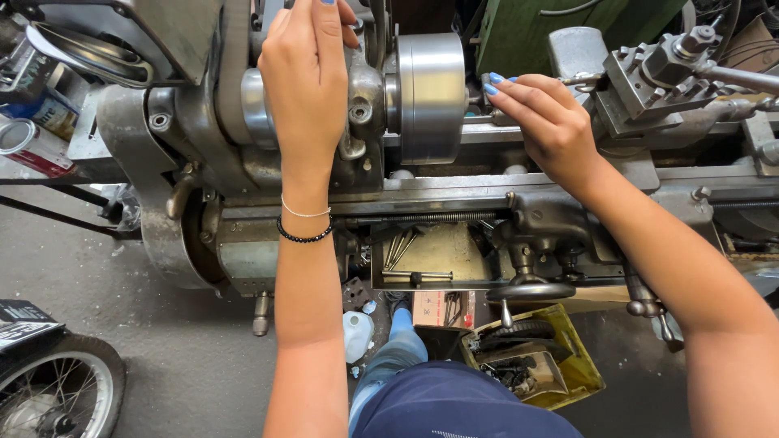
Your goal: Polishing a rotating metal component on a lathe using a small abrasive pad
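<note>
I stand over a grey metal lathe (454, 191). My left hand (304, 77) lies flat on top of the headstock (203, 105), fingers stretched toward the far side; what the fingertips touch is hidden. My right hand (544, 122) reaches to the face of the round steel chuck (430, 93), its fingertips pinched on a small dark part (489, 88) beside the jaws. The tool post (649, 73) stands just to the right of that hand. Two thin bracelets circle my left wrist.
The carriage handwheel (531, 290) juts out below the bed. A chip tray (430, 251) holds several rods. On the floor stand a yellow bin (568, 365) of parts, a white jug (357, 334) and a wheel (57, 389) at bottom left. Cans (32, 146) sit at left.
</note>
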